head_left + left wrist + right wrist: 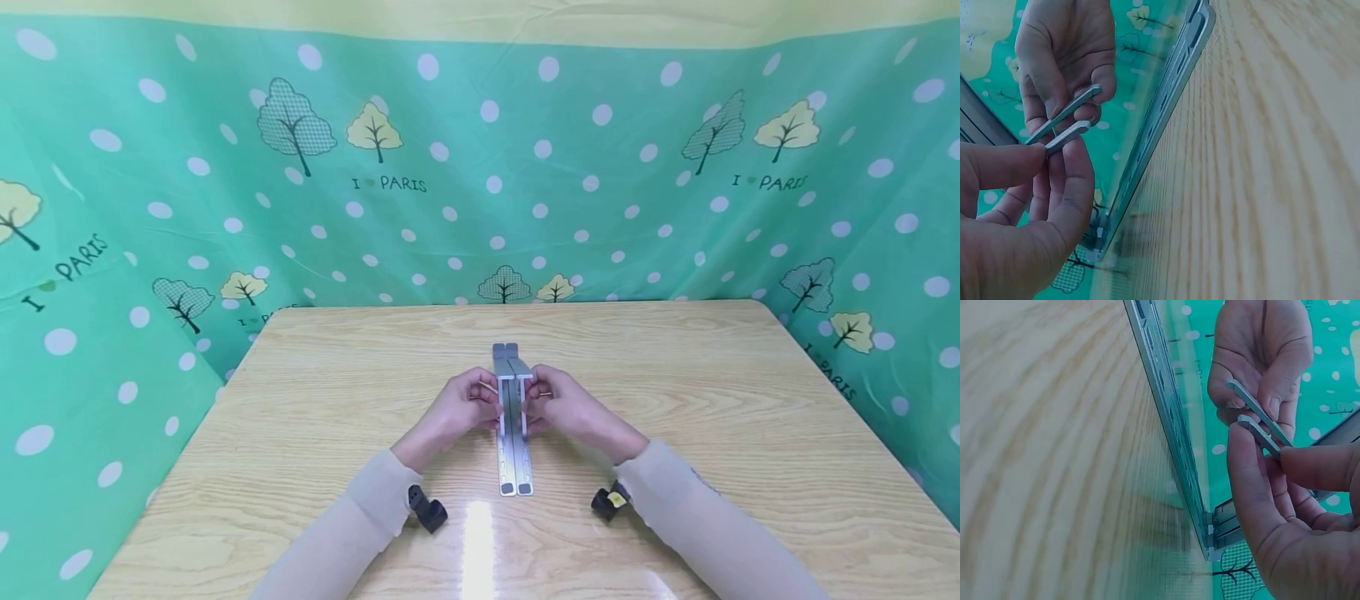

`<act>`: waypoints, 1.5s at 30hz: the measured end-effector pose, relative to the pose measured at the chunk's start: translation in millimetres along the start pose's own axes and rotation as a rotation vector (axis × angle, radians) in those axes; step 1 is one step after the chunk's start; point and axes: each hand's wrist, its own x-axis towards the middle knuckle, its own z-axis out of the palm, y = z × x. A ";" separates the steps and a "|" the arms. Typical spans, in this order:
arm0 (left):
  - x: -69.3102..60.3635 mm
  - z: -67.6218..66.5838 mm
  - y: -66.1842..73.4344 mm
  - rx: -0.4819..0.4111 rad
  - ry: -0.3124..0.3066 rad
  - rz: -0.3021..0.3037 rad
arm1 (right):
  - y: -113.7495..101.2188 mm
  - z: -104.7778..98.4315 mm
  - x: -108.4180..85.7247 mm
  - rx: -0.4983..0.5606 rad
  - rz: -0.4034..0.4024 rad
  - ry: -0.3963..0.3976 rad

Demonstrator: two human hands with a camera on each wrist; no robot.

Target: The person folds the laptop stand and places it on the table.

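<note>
A silver metal folding stand (515, 467), like a folded-narrow laptop stand, rests on the table with its two long rails side by side. Dark pads cap both of its ends. My left hand (467, 406) pinches a raised arm of the stand from the left, between thumb and fingers. On the opposite side my right hand (561, 404) pinches the matching arm. In the left wrist view, two thin metal arm ends (1067, 137) show between the hands, slightly apart. The right wrist view shows a base rail (1169, 419) lying along the tabletop, joined to a slanted part at its far end.
A light wood-grain table (337, 358) spreads around the stand. Behind it and at both sides hangs a green dotted cloth (540, 217) with printed trees. Small black wrist cameras (429, 510) sit at both sleeve cuffs, just above the tabletop.
</note>
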 end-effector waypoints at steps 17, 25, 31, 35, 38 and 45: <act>0.6 0.0 -0.6 -0.078 0.006 -0.055 | 5.8 -6.9 2.3 0.101 0.002 -0.042; -0.9 -1.7 2.8 -0.138 -0.038 -0.093 | 4.7 -10.4 0.5 0.175 0.012 -0.075; -1.5 -3.1 5.0 -0.190 -0.068 -0.103 | 4.3 -12.5 0.3 0.201 0.019 -0.093; -1.3 -3.4 4.9 -0.210 -0.073 -0.103 | 5.4 -13.1 1.2 0.218 0.019 -0.094; -1.2 -3.4 4.5 -0.221 -0.068 -0.103 | 6.4 -12.9 2.1 0.232 0.025 -0.084; -1.2 -3.6 3.9 -0.226 -0.055 -0.111 | 8.6 -12.5 4.0 0.251 0.031 -0.072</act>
